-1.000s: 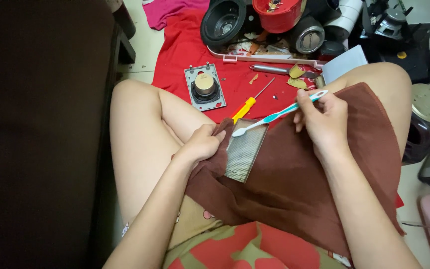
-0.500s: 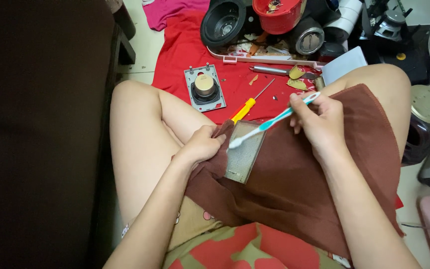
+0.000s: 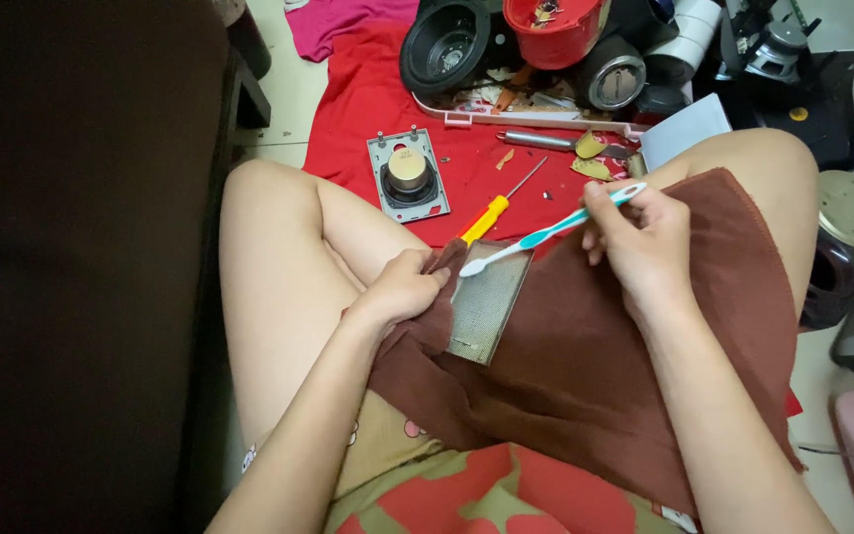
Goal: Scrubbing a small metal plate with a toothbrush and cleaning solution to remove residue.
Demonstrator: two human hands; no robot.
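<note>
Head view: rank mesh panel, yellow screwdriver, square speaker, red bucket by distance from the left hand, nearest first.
From the left hand:
1. Mesh panel, right beside it on the brown cloth on the lap.
2. Yellow screwdriver, just past it on the red cloth.
3. Square speaker, farther up on the red cloth.
4. Red bucket, at the top among the clutter.

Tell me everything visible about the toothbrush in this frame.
The toothbrush has a slim teal and white plastic-looking handle and a white head. It lies nearly level, slanting up to the right. The right hand pinches its rear end; the head sits at the top edge of the grey mesh panel, which rests on the brown cloth.
</note>
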